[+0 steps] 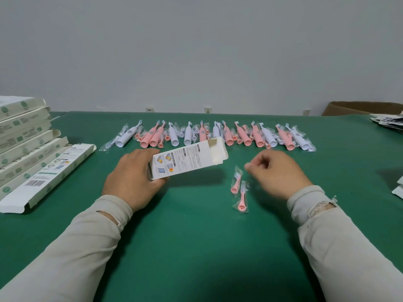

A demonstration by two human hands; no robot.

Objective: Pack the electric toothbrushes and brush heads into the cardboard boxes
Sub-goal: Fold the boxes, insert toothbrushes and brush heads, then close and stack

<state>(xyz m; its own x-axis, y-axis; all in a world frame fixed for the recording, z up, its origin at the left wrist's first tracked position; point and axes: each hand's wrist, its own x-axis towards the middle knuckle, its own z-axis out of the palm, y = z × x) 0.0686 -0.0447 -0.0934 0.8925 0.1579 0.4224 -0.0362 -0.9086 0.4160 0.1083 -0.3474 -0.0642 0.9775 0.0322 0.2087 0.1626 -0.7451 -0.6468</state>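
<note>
My left hand [133, 179] grips a white printed cardboard box [187, 160] by its near end, lifted above the green table [196, 247], its open flap end pointing right. My right hand [277, 173] hovers just right of the box with fingers loosely curled, holding nothing. Two pink brush heads in clear wrappers [238, 188] lie on the table below and between my hands. A row of several pink and white electric toothbrushes [218, 136] with wrapped brush heads lies across the table beyond the box.
A stack of flat white boxes [24, 138] sits at the left edge, one long box [50, 177] leaning off it. A brown carton [359, 107] stands at far right, with papers [390, 123] near it.
</note>
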